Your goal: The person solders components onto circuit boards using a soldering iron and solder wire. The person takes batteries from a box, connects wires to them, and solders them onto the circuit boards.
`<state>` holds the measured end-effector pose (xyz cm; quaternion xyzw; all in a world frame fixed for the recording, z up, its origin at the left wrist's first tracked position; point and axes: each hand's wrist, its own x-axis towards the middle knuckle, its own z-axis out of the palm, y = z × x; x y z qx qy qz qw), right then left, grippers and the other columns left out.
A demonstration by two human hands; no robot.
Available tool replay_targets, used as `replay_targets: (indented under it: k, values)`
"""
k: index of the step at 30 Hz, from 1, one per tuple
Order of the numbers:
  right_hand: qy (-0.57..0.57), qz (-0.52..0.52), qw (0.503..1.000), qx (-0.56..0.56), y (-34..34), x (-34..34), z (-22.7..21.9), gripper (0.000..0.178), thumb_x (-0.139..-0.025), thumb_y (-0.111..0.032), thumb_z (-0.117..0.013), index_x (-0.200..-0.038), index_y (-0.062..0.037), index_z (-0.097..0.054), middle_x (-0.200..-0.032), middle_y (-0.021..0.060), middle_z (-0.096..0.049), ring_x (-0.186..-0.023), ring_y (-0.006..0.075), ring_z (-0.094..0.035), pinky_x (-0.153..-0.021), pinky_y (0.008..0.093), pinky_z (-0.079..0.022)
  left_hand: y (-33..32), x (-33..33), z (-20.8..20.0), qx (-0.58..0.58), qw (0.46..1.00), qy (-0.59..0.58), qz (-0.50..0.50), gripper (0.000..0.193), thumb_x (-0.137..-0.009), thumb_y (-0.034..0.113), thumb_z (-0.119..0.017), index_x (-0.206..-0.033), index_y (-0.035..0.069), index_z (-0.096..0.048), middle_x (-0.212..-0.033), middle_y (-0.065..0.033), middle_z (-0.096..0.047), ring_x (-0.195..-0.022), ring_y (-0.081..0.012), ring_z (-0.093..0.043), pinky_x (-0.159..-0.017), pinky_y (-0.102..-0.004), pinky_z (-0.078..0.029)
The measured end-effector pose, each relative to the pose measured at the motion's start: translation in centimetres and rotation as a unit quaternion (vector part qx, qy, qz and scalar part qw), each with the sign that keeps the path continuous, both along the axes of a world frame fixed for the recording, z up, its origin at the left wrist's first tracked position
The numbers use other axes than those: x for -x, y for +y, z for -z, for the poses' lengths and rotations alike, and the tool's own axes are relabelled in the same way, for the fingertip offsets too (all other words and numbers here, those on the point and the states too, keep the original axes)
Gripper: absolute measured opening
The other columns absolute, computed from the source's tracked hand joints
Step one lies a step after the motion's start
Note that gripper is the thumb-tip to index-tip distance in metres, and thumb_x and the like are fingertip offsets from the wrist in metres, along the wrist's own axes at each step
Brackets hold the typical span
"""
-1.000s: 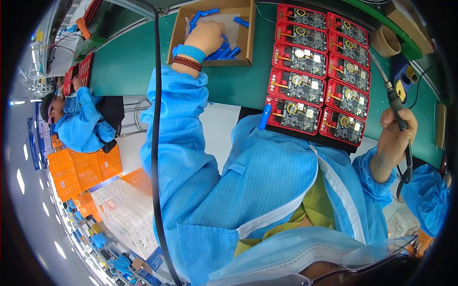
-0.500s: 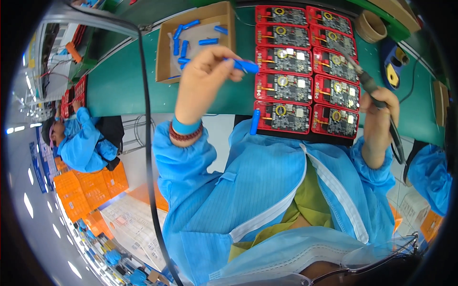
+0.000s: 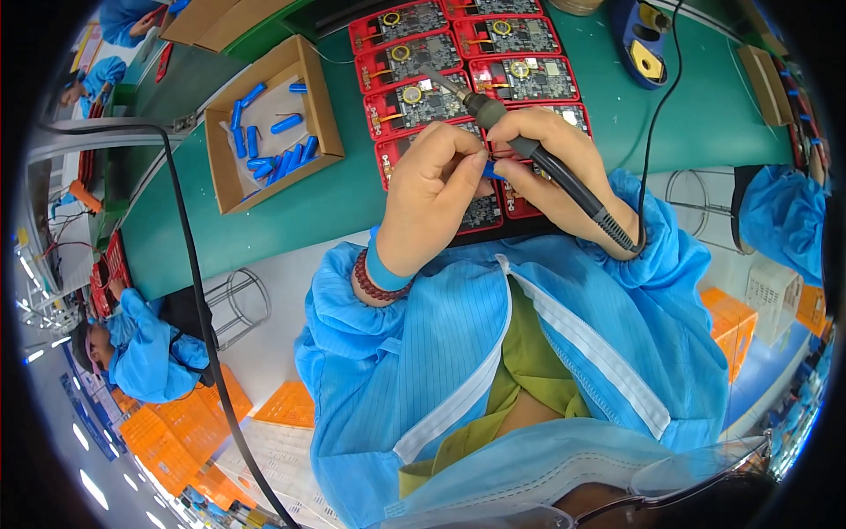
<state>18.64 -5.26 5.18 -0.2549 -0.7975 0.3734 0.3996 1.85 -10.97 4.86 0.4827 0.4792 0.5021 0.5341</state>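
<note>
Over the near rows of red trays with circuit boards [image 3: 432, 103], my two hands meet at the fingertips. My left hand [image 3: 432, 189] is closed in a pinch on a small blue battery cell [image 3: 493, 169] with thin leads; fingers hide most of it. In my right hand [image 3: 568, 163] lies a soldering iron [image 3: 551, 163], gripped along its dark handle, its metal tip pointing up and left over the boards. The right thumb and index finger also reach the cell. Some boards are covered by my hands.
To the left, an open cardboard box [image 3: 327, 115] contains several blue cells. A blue soldering iron stand [image 3: 641, 44] with a yellow sponge is at the far right. A black cable [image 3: 189, 229] hangs across the left side. A co-worker in blue [image 3: 154, 353] sits at left, near orange crates [image 3: 189, 432].
My left hand has brought the blue cell right to meet my right hand, which has moved inward with the soldering iron. The view has shifted and tilted.
</note>
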Motion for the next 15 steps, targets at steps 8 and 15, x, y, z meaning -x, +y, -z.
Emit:
replay_targets:
  k: [8,15]
  values:
    - [0.004,0.000,1.000,-0.022,-0.03,-0.39,0.04,0.034,-0.072,0.000,-0.067,-0.103,-0.0085,-0.055,-0.091,0.0079,-0.060,-0.082,0.0265,-0.060,-0.072,0.0341,-0.047,0.04,-0.55,0.15,-0.065,0.992,0.105,-0.016,0.002,-0.084,0.001,-0.057,-0.085,0.000,-0.057,-0.077,-0.0076,-0.056,-0.070,-0.0164,-0.054,-0.064,-0.0293,-0.043]
    - [-0.011,0.010,0.992,-0.122,0.50,-0.41,-0.04,0.039,-0.064,0.009,-0.069,-0.099,-0.0055,-0.058,-0.087,0.0084,-0.062,-0.079,0.0271,-0.061,-0.073,0.0349,-0.048,0.04,-0.56,0.15,-0.133,0.970,0.202,-0.036,0.006,-0.080,0.000,-0.059,-0.085,0.001,-0.057,-0.076,-0.0124,-0.057,-0.069,-0.0259,-0.055,-0.064,-0.0332,-0.044]
